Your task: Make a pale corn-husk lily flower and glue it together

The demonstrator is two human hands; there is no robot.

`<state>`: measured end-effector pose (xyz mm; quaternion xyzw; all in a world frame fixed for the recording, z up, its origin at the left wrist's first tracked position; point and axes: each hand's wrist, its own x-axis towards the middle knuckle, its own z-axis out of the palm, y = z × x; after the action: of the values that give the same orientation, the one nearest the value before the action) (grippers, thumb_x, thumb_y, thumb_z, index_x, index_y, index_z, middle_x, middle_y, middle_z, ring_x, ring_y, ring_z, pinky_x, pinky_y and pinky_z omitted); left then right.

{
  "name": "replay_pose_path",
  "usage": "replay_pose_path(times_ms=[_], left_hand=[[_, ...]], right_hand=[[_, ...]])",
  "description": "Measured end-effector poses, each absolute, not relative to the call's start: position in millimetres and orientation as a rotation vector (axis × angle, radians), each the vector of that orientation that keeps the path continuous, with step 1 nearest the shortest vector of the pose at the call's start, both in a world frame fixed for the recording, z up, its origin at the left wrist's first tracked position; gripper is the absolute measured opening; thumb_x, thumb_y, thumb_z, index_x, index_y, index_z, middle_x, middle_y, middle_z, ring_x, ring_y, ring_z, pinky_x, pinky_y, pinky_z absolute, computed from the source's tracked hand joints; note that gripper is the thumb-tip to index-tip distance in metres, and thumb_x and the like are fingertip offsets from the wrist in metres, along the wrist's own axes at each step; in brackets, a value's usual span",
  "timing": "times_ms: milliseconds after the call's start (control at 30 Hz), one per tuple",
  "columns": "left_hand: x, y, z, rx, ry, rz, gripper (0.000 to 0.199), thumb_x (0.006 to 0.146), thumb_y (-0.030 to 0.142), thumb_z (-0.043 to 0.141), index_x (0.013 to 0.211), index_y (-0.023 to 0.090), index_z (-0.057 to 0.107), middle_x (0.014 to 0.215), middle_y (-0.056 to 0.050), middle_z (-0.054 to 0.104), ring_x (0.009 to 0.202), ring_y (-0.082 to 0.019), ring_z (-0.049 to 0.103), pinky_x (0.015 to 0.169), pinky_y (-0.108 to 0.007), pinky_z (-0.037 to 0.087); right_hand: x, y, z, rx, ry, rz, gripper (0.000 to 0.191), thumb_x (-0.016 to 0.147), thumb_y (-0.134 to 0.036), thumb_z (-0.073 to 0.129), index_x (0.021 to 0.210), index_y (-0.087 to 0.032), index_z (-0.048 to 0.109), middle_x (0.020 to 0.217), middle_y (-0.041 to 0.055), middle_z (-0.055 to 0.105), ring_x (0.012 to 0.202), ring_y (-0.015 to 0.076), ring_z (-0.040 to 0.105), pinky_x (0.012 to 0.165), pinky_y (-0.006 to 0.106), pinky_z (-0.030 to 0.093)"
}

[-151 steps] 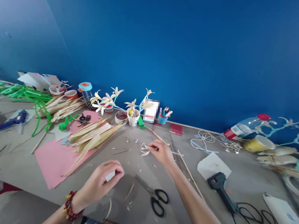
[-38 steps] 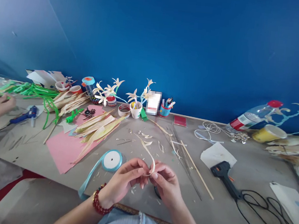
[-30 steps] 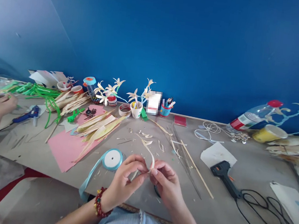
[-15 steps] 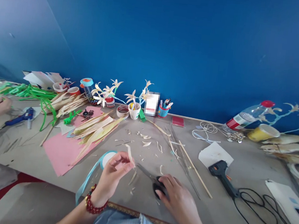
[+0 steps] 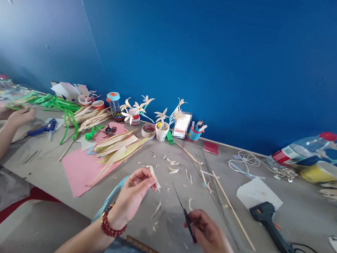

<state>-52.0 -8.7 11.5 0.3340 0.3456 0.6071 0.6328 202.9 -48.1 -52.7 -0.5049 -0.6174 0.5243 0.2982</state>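
My left hand (image 5: pixel 135 189), with a red bead bracelet at its wrist, pinches a short pale strip of corn husk (image 5: pixel 155 177) between thumb and fingers. To the right and nearer me, my right hand (image 5: pixel 207 231) grips black-handled scissors (image 5: pixel 186 216), their blades pointing up and left, apart from the strip. Small husk offcuts (image 5: pixel 173 170) are scattered on the grey table beyond and between my hands. A light blue ribbon (image 5: pixel 113 195) runs partly hidden behind my left wrist. Larger dried corn husks (image 5: pixel 117 149) lie on pink paper (image 5: pixel 74 170) to the left.
At right are a black glue gun (image 5: pixel 264 216) with its coiled cord, white paper (image 5: pixel 260 192) and a tilted plastic bottle (image 5: pixel 301 146). Husk flowers stand in a white cup (image 5: pixel 161 132) by the blue wall. Another person's hands (image 5: pixel 20 117) work at far left near green pipe cleaners (image 5: pixel 52 102).
The view has swung right to left, so the table things appear farther right. My right hand has turned the scissors edge-on. The strip in my left hand has tipped slightly.
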Motion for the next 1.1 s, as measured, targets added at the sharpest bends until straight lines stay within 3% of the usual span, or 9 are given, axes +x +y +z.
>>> replay_pose_path(times_ms=[133,233,600,1100], left_hand=[[-42.1,-10.6,14.4,0.721,0.730,1.394,0.011,0.081,0.022,0.073,0.076,0.016,0.064,0.071,-0.001,0.063,0.067,-0.011,0.056,0.068,-0.023,0.044],[-31.5,-11.8,12.7,0.673,0.681,1.394,0.010,0.083,0.020,0.071,0.077,0.016,0.063,0.072,0.000,0.062,0.068,-0.011,0.057,0.071,-0.025,0.044],[-15.5,-21.0,9.5,0.673,0.678,1.443,0.013,0.086,0.017,0.067,0.075,0.017,0.059,0.073,0.001,0.059,0.071,-0.011,0.056,0.073,-0.025,0.043],[-11.5,-26.5,5.8,0.720,0.759,1.486,0.013,0.085,0.019,0.067,0.075,0.018,0.059,0.074,0.000,0.060,0.071,-0.012,0.054,0.072,-0.025,0.043]], right_hand=[[172.9,-62.9,-48.0,-1.091,-1.289,1.684,0.057,0.073,-0.070,0.066,0.096,-0.019,0.058,0.078,0.0054,0.062,0.058,0.0135,0.048,0.052,0.025,0.039],[149.1,-69.5,-41.8,-1.001,-1.192,1.694,0.063,0.067,-0.075,0.069,0.093,-0.020,0.056,0.076,0.0046,0.061,0.057,0.0124,0.044,0.053,0.024,0.036],[127.7,-67.6,-30.5,-0.947,-1.189,1.695,0.057,0.070,-0.071,0.069,0.085,-0.019,0.054,0.072,0.0003,0.053,0.060,0.0115,0.038,0.055,0.023,0.030],[126.2,-67.9,-32.5,-1.014,-1.167,1.621,0.054,0.070,-0.068,0.072,0.080,-0.019,0.052,0.071,-0.0006,0.052,0.062,0.0122,0.040,0.056,0.023,0.031]])
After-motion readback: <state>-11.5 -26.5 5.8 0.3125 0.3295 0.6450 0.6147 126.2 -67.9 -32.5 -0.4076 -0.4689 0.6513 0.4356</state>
